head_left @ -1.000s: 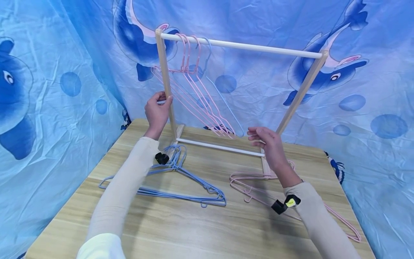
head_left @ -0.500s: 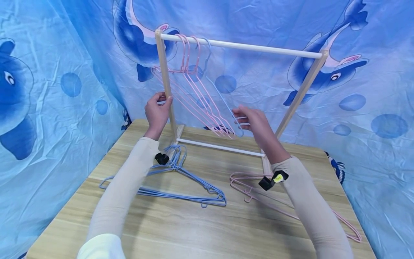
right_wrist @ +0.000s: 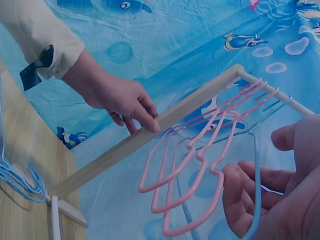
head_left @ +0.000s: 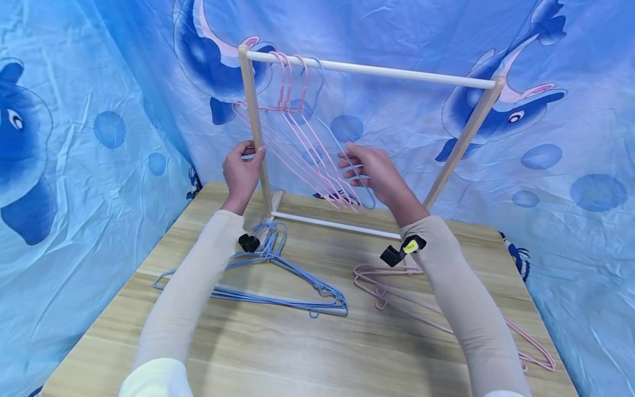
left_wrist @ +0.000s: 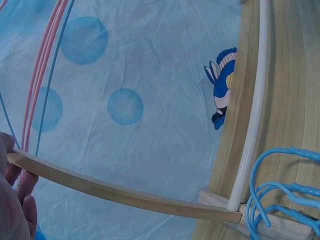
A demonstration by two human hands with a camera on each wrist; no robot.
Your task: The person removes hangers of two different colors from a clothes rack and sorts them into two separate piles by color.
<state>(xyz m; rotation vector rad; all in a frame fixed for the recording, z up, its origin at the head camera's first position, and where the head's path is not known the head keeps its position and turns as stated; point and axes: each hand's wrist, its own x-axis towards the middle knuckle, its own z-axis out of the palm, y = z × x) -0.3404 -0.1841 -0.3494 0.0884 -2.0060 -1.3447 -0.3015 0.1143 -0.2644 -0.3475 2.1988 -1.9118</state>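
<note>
Hangers [right_wrist: 204,162], three pink and one blue, hang from the bar [head_left: 397,71] close to 12 o'clock. I see the left hand [head_left: 243,168] at 10 o'clock pinching the post [head_left: 254,116] of the rack [head_left: 464,141]. At 2 o'clock, the right hand [head_left: 374,168] has its fingers apart around the blue hanger [right_wrist: 258,185], thumb not squeezing; I can't tell if its fingertips touch a pink hanger [right_wrist: 228,140]. I think a hard shove could bunch the hangers up, so a hook might hop off the bar. If the left hand lets go, the rack could tip or slide.
</note>
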